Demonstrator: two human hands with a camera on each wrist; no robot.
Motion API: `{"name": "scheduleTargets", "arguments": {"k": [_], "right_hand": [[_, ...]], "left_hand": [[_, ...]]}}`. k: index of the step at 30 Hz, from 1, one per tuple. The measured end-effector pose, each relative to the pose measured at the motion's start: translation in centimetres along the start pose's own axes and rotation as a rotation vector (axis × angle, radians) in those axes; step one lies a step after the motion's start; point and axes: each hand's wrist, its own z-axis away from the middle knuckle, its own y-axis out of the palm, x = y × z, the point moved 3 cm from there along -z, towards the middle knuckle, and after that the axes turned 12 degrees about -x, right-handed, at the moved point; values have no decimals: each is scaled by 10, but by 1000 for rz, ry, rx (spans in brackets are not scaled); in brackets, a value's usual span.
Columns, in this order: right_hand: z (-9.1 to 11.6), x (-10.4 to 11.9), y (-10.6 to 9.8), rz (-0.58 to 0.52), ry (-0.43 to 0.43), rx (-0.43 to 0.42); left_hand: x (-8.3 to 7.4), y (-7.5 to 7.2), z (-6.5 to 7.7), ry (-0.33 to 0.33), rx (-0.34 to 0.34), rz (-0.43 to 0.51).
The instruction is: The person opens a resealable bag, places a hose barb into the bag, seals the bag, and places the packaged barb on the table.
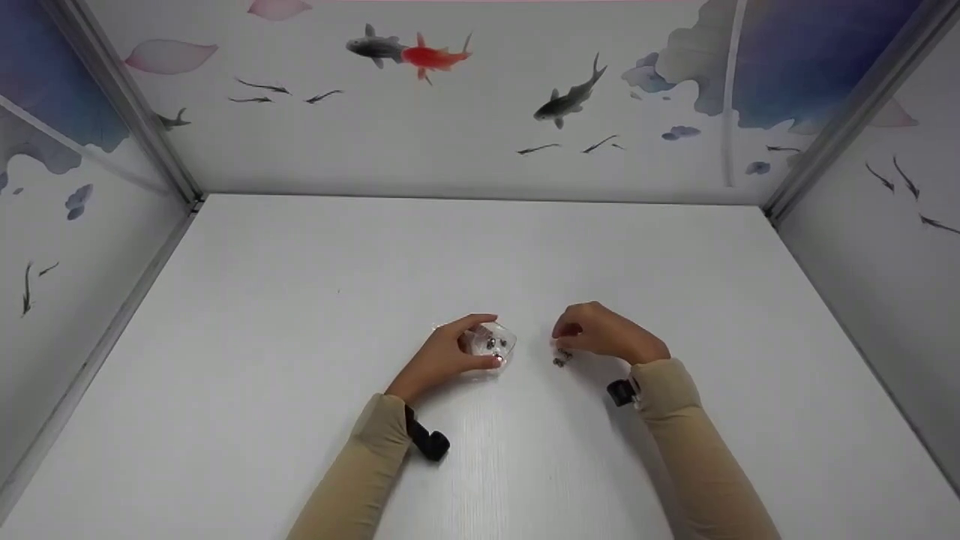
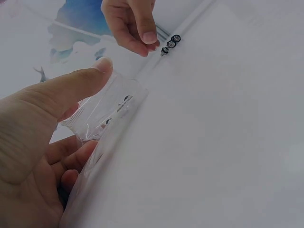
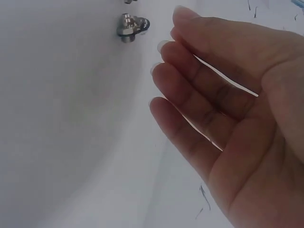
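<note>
Fingers of the right hand point(image 1: 606, 330) are gently bent and drawn close to the thumb; nothing shows between them in the right wrist view, though the thumb partly hides the index tip. Loose metal fittings point(image 1: 559, 361) lie on the white table point(image 1: 225, 375) just beside those fingertips, at about 6 o'clock from them in the head view and at 9 o'clock in the right wrist view, where a narrow strip of bare white parts skin from metal. Seen from the left wrist, they form a short row whose long axis runs from 7 to 1 o'clock. That offset seems to matter most, and the right hand is plainly the nearer one. From the left hand point(image 1: 439, 358), curled round a clear plastic container point(image 1: 510, 349) with similar pieces point(image 1: 491, 343) inside, the row lies at 3 o'clock, past the container.
</note>
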Motion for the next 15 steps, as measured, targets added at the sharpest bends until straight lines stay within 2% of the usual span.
{"name": "scheduleTargets", "arguments": {"k": [9, 15], "right_hand": [[1, -5, 1, 15, 8, 20], [0, -6, 4, 34, -21, 32]], "left_hand": [[0, 0, 1, -14, -2, 3], [-1, 0, 1, -8, -2, 8]]}}
